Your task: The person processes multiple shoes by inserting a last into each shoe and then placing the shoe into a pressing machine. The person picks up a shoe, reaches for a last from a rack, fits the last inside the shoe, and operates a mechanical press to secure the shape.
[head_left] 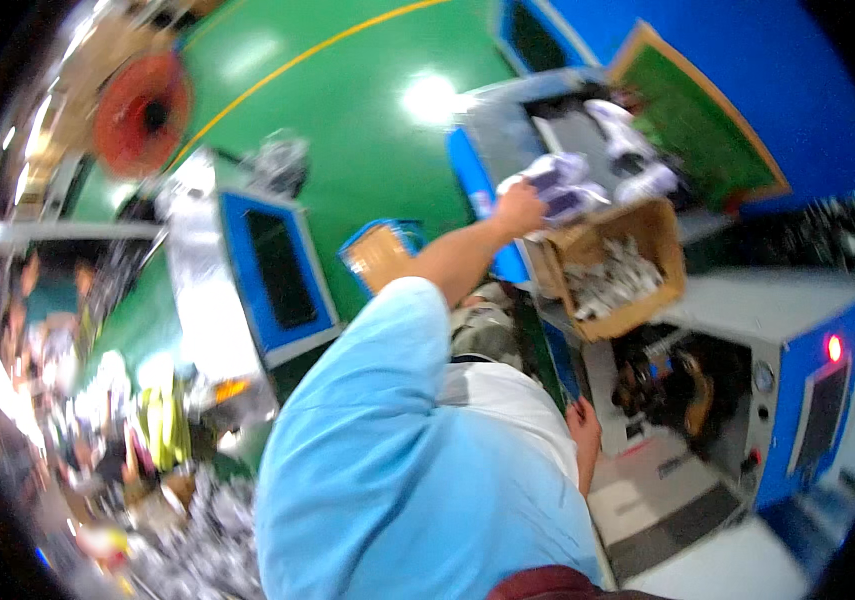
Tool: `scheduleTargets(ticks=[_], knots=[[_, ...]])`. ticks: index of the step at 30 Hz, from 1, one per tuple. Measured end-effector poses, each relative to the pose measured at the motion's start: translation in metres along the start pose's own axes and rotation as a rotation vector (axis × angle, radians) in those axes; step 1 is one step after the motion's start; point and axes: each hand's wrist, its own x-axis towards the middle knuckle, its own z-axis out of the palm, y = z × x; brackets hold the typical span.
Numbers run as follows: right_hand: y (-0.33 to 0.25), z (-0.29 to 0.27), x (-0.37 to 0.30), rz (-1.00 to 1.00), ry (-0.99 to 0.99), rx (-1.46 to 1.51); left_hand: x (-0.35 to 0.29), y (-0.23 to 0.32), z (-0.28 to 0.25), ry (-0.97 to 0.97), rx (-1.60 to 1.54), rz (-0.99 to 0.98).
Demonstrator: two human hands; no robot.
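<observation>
My left arm, in a light blue sleeve, stretches forward to a grey worktop. At its end, my left hand (520, 208) is closed at the edge of a white and purple shoe (559, 187); blur softens the fingers. More white shoes (617, 125) lie on the worktop just beyond. Close to my body, my right hand (584, 430) is beside the machine (707, 320) on the right, its fingers curled. A thin dark shape shows at those fingers, too blurred to name.
A cardboard box (682, 270) of small crumpled whitish pieces stands between worktop and machine. The machine has a dark opening and a lit red lamp (834, 348). A green board (697, 130) leans behind the shoes. Left are a blue-panelled cabinet (237, 270) and a red round fan-like object (142, 112).
</observation>
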Motion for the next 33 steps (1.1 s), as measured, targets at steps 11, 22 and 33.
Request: scheduleTargets(ticks=[11,22,33], knots=[[-0.043,-0.018,-0.008,-0.145,0.006,-0.282,-0.425,-0.181,-0.007,0.113,-0.127,-0.449],[0.011,-0.014,0.148,-1.297,0.148,-1.658,-0.674,-0.284,-0.06,0.338,0.307,-2.147],[-0.239,-0.194,0.028,-0.826,1.534,-0.342,-0.208,-0.112,0.055,0.151,-0.758,-0.678]])
